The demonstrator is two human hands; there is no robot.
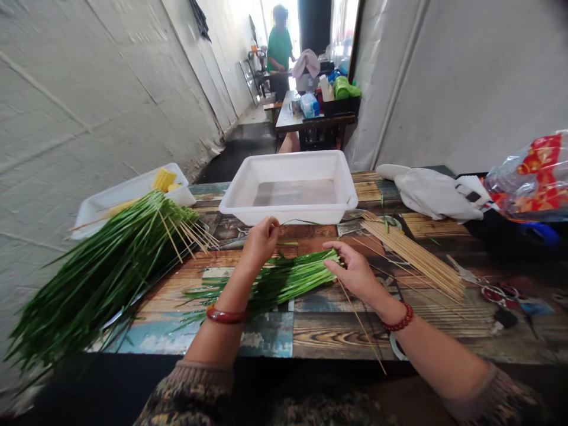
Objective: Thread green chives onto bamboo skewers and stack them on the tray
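Note:
A bunch of garlic chives [293, 275] lies across the table before me, its pale cut ends to the right. My right hand [357, 272] curves around those ends, thumb and fingers on either side. From under that hand a thin wooden skewer [361, 325] slants toward me past the table edge. Above the bunch, near the white bin, my left hand [261, 238] has its fingers pinched together. A thin dark chive leaf [302, 222] runs rightward from its fingertips. At left lies a big pile of chives [102, 266], with several skewers [184, 231] through its pale ends.
An empty-looking white bin [288, 212] stands ahead. Loose skewers [412, 257], keys [492, 293] and a white cloth item [430, 189] lie at right. A white tray [95, 207] with yellow pieces [164, 178] is at left. A person in green [278, 50] stands far back.

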